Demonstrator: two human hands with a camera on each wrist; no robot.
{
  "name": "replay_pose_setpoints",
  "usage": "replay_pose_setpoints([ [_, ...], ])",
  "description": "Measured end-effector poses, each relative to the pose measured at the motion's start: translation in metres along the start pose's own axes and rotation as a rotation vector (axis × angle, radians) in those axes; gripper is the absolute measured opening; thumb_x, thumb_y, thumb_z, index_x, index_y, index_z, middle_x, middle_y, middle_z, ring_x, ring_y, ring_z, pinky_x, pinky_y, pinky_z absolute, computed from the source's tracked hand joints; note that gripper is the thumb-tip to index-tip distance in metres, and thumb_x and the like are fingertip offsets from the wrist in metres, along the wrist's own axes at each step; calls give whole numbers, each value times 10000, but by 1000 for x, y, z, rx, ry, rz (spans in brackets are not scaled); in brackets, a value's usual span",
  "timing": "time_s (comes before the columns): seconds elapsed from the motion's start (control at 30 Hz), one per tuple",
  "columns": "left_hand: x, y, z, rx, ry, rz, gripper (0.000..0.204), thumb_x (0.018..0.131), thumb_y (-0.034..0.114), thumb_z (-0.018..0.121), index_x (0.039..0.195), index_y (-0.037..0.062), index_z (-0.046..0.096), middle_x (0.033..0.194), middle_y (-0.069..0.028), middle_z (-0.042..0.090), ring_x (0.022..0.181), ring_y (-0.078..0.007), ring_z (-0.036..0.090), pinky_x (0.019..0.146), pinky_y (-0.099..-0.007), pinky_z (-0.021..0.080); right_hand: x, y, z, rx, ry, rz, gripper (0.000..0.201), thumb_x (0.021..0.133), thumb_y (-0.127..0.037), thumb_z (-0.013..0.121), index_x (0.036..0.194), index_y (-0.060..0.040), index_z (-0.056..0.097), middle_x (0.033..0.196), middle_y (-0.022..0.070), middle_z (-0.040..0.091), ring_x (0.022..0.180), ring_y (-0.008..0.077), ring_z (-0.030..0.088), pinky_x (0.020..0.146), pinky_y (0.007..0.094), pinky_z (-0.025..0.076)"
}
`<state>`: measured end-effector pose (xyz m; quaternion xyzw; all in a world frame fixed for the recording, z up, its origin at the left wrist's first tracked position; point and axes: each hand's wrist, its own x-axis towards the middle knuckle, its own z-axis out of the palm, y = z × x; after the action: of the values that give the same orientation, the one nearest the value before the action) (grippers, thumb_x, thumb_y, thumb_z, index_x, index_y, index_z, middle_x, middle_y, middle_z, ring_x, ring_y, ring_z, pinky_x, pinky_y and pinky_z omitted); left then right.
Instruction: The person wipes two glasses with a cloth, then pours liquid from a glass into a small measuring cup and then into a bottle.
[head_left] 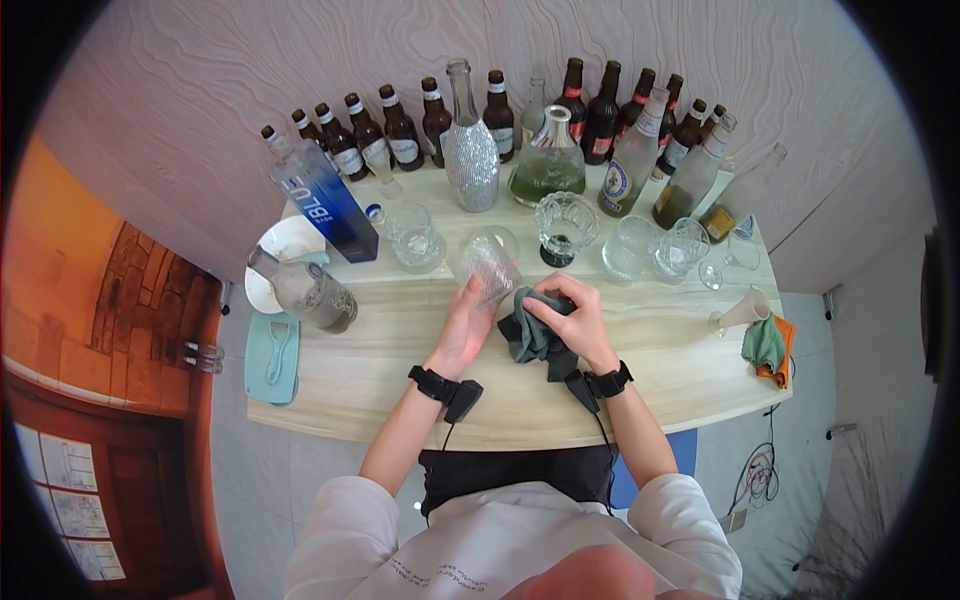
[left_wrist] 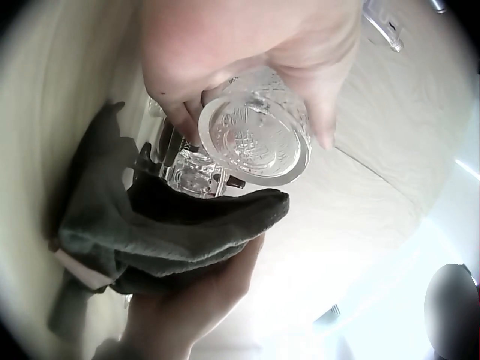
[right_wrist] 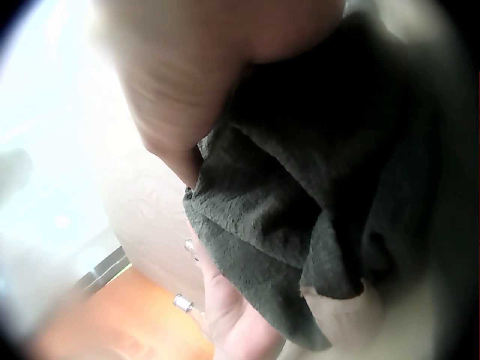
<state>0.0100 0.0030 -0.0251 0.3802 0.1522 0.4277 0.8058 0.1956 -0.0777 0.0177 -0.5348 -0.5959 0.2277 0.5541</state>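
My left hand (head_left: 462, 328) grips a transparent patterned drinking glass (head_left: 487, 272), tilted above the table. The left wrist view shows the round, thick base of the glass (left_wrist: 259, 142), with fingers and thumb on either side of its wall. A bunched dark grey-green cloth (head_left: 540, 345) hangs from my right hand (head_left: 575, 312), pinched between thumb and fingers, just right of the glass. In the right wrist view the folded cloth (right_wrist: 262, 202) covers much of that hand's fingers.
Behind the hands stand a footed glass bowl (head_left: 566, 225), a silver bottle (head_left: 472, 160), a blue bottle (head_left: 335, 205) and several brown bottles. More tumblers (head_left: 628, 248) are at the right. A teal board with a peeler (head_left: 276, 352) lies left; folded cloths (head_left: 768, 350) lie right.
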Motion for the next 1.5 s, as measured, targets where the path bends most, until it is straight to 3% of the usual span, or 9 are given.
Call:
replay_pose_setpoints([
  [0.13,-5,-2,-1,23,5,-47,816,927,405,797,1531,22,406,1503,-139,537,1384,-241,515,1200,-419,380,-4,2,7,-1,14,-69,185,852,-106,844,918,7,714,805,62,670,688,156,590,637,285,462],
  [0.23,-3,-1,2,43,-26,-52,903,900,479,790,1559,30,366,1561,-138,494,1443,-262,471,1219,-416,359,-2,1,8,-19,77,-63,173,876,-88,815,968,6,702,753,43,607,619,126,494,582,292,412],
  [0.37,-4,5,7,-17,-107,-45,914,869,414,837,1555,28,373,1554,-131,497,1448,-258,467,1223,-413,356,0,19,8,48,187,193,179,893,-123,799,980,4,708,735,53,619,621,117,514,584,298,427],
  [0.5,-5,6,16,-17,-87,67,889,839,340,882,1531,30,419,1525,-113,520,1414,-235,501,1216,-401,366,0,19,8,-66,-43,228,226,874,-174,823,983,5,737,826,123,712,688,171,616,655,327,493],
  [0.6,-8,7,18,31,-56,71,872,835,281,887,1532,32,425,1518,-100,527,1405,-212,502,1210,-388,362,-5,21,14,-73,-88,12,217,871,-168,827,983,0,748,845,133,713,694,174,622,659,326,493],
  [0.73,-6,7,14,124,0,96,897,855,289,861,1558,11,380,1567,-134,486,1466,-244,445,1246,-397,304,-3,6,4,30,-241,63,170,897,-119,806,974,10,727,807,68,691,712,112,623,656,282,486],
  [0.97,-5,7,13,40,-75,39,792,864,199,856,1517,49,435,1483,-95,548,1382,-200,513,1193,-377,373,2,29,8,403,145,290,138,997,-72,697,1103,15,682,843,-28,685,763,23,590,670,208,459],
  [1.27,-5,13,16,113,7,118,783,846,120,843,1502,44,423,1466,-108,552,1370,-210,518,1178,-389,397,3,31,-4,255,-172,305,129,966,-82,741,1033,23,710,920,2,724,841,58,644,749,228,506],
  [1.5,20,44,25,540,205,362,782,792,85,873,1450,46,452,1426,-108,533,1368,-215,487,1148,-375,411,0,34,1,-10,-285,253,256,892,-212,832,967,19,751,748,-8,666,692,63,529,636,270,447],
])
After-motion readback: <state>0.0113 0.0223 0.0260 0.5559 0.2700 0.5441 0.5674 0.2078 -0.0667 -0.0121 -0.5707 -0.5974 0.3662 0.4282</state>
